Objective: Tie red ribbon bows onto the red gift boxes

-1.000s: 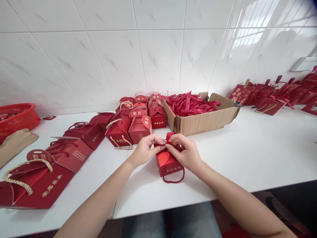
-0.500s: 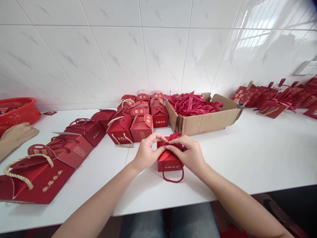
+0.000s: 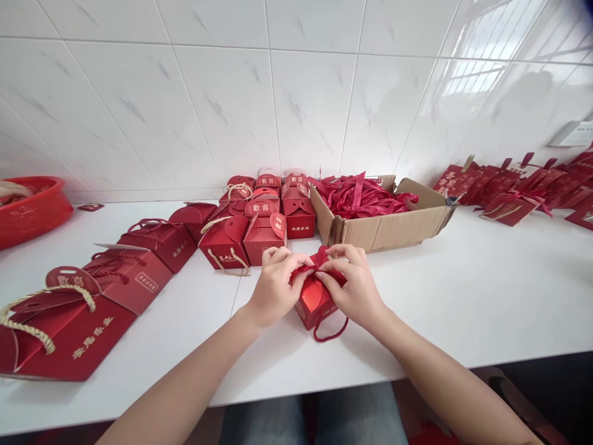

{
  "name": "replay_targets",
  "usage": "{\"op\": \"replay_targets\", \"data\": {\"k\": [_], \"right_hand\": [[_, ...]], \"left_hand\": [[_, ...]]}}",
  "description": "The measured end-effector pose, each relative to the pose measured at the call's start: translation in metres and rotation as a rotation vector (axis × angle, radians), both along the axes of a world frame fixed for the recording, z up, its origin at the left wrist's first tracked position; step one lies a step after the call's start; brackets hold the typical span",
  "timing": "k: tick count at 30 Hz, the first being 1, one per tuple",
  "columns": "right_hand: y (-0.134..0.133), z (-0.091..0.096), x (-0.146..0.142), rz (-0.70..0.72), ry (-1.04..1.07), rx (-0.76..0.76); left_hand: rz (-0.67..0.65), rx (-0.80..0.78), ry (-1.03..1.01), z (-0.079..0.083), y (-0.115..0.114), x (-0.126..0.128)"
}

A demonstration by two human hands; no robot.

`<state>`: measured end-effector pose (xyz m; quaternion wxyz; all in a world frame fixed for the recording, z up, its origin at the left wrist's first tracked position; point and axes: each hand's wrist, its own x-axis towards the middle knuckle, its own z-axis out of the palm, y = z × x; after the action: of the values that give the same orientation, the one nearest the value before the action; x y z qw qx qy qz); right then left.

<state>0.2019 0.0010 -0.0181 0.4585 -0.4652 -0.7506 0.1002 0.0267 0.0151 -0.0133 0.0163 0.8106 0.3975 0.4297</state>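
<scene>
A small red gift box [image 3: 311, 303] sits on the white table in front of me, turned at an angle, its dark red cord handle [image 3: 331, 334] hanging down at the front. Over its top lies a red ribbon [image 3: 319, 256]. My left hand [image 3: 279, 281] pinches the ribbon between thumb and forefinger from the left. From the right, my right hand [image 3: 354, 281] pinches the same ribbon close by, with the fingertips nearly meeting. The fingers partly cover the ribbon's middle and the box top.
Behind the box stands a cardboard box [image 3: 393, 225] full of red ribbons. Several red gift boxes [image 3: 265, 232] cluster to its left, and more [image 3: 111, 321] line the table's left. Small red bags [image 3: 509, 207] stand at far right. Another person's hand [image 3: 12, 190] is in a red basket [image 3: 34, 213].
The gift box has rotated slightly on the table, its handle shifting right. Both my hands still pinch the ribbon. The other person's hand has moved back into the red basket.
</scene>
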Motion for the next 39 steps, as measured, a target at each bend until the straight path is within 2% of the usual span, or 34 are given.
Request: {"op": "replay_targets", "data": {"k": [5,8,14,17,22,28,33,36,39], "right_hand": [[0.006,0.001,0.002,0.126,0.102,-0.218],[0.006,0.003,0.003,0.162,0.141,-0.276],[0.006,0.009,0.004,0.319,0.239,-0.491],[0.006,0.008,0.001,0.331,0.278,-0.514],[0.002,0.006,-0.007,0.282,0.495,-0.584],[0.001,0.006,-0.008,0.269,0.530,-0.587],[0.003,0.007,-0.003,0.255,0.496,-0.571],[0.004,0.010,0.004,0.270,0.338,-0.501],[0.004,0.015,0.013,0.299,0.133,-0.336]], "left_hand": [[0.015,0.110,0.088,0.000,0.002,0.000],[0.024,0.089,0.110,0.001,0.000,-0.001],[0.042,0.056,0.130,0.005,-0.001,-0.001],[0.027,0.038,0.099,0.005,0.004,0.000],[0.138,-0.027,-0.072,0.007,0.005,-0.002],[-0.031,-0.213,0.027,0.014,-0.006,-0.007],[-0.040,-0.208,0.021,0.008,0.001,-0.010],[-0.034,-0.164,0.013,0.005,0.007,-0.013],[-0.043,-0.155,0.027,0.005,0.008,-0.015]]}}
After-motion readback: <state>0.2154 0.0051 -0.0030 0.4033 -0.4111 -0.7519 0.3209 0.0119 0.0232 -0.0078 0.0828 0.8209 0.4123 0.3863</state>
